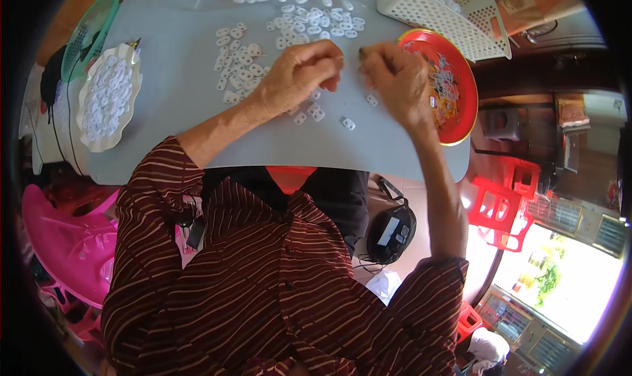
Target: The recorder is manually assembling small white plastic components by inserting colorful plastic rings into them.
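Above the grey tabletop my left hand [304, 73] is closed, thumb and fingers curled together. Whatever it may pinch is hidden. Across a small gap, my right hand [400, 76] is also closed, slightly blurred, with its contents out of sight. Below the hands lie a few loose small white plastic pieces [348, 123] with two holes each. Beyond and left of my left hand spreads a pile of the same white pieces [240, 63]. Just right of my right hand stands a red round tray [466, 90] holding a tangle of small coloured strands.
At the far right stands a white perforated basket [441, 11] with more white pieces. On the left are a scalloped white dish [135, 83] full of such pieces and a green mesh basket [108, 14]. Red stools [494, 205] and a pink chair [59, 244] flank the table.
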The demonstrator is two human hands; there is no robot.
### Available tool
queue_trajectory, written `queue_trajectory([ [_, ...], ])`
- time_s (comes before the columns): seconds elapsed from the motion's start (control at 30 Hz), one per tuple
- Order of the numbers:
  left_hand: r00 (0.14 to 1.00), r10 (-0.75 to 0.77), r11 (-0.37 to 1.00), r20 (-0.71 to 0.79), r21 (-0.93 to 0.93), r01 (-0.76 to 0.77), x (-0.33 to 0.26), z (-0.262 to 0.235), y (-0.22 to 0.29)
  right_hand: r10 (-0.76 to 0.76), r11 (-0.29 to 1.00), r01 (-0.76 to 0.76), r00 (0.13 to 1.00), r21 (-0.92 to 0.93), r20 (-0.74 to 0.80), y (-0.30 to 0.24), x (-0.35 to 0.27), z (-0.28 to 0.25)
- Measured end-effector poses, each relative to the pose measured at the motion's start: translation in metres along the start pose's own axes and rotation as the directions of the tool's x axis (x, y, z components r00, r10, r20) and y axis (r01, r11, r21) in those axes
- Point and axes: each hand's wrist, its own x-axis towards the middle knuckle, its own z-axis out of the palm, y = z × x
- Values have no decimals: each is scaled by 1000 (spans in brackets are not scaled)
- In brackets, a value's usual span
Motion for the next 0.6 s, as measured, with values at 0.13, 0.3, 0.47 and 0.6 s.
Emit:
queue_trajectory([
  [0.13,999,30,997,-37,74,-27,2,-6,4,-117,961,97,991,-258,-63,27,23,-45],
  [0.3,1000,-22,993,-1,116,22,-1,2,10,-38,959,38,999,-282,6,63,14,-84],
  [0.47,998,-53,990,34,131,48,-5,8,11,-97,951,139,982,-277,160,65,6,-77],
  [0.6,998,-39,989,53,145,31,-7,9,10,-80,949,102,993,-298,86,61,9,-82],
])
